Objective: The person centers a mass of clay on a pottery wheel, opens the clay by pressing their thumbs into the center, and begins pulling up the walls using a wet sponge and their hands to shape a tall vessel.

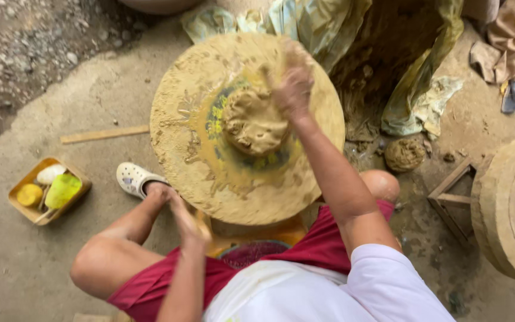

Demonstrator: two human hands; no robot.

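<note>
The clay lump point(253, 121) sits mid-wheel point(174, 107). The right hand point(293, 83), blurred, seems pressed open against the lump's far side. The left hand point(191, 225) hangs flat-fingered below the wheel's near rim, holding nothing; bare floor point(90, 95) lies left.

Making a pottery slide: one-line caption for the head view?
Right hand presses a clay lump on a clay-smeared wheel; left hand hovers by the knee.

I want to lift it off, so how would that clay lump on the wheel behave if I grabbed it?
The clay lump looks wet and glossy, so probably slippery. Its uneven, slumped shape suggests it would dent rather than hold firm. It likely sticks to the smeared wheel.
</note>
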